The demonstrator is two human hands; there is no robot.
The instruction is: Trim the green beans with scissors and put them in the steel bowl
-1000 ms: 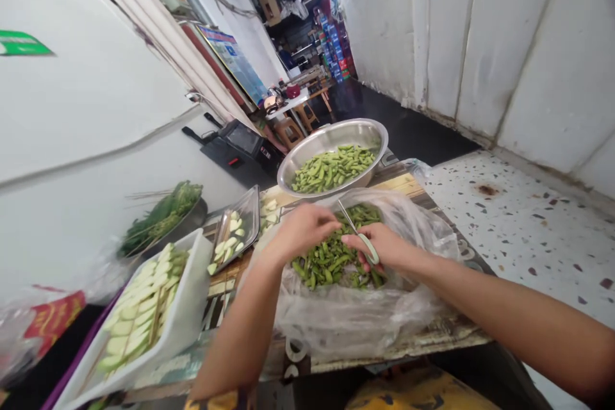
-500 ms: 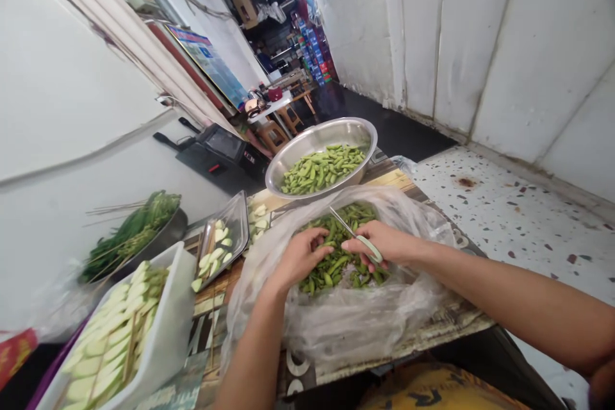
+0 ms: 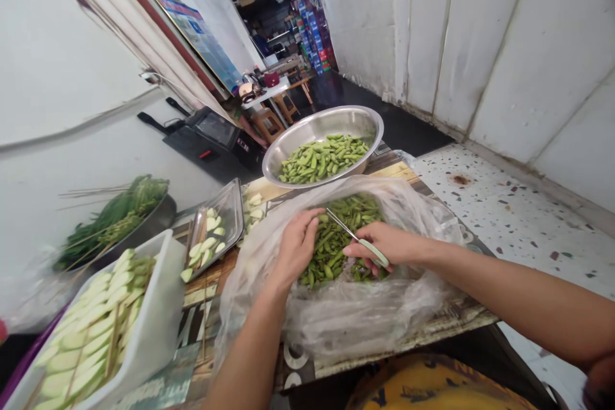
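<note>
A clear plastic bag [image 3: 346, 314] lies open on the table with a heap of green bean pods [image 3: 336, 243] inside. My left hand [image 3: 295, 246] reaches into the bag, its fingers curled down on the pods at the heap's left edge. My right hand [image 3: 384, 245] grips pale green scissors [image 3: 358, 240] by the handle, blades pointing up and left over the pods. Behind the bag, a steel bowl [image 3: 355, 118] holds more green pods [image 3: 321, 159].
A white tub [image 3: 163, 307] of skewered pale green slices sits at the near left. A metal tray [image 3: 230, 205] with more slices and a dish of leafy greens [image 3: 115, 214] lie behind it. A register screen [image 3: 216, 129] stands at the back; speckled floor is right.
My left hand dropped from above the pods down into the bag onto the heap. The right hand with the scissors stayed almost in place. The camera shifted slightly.
</note>
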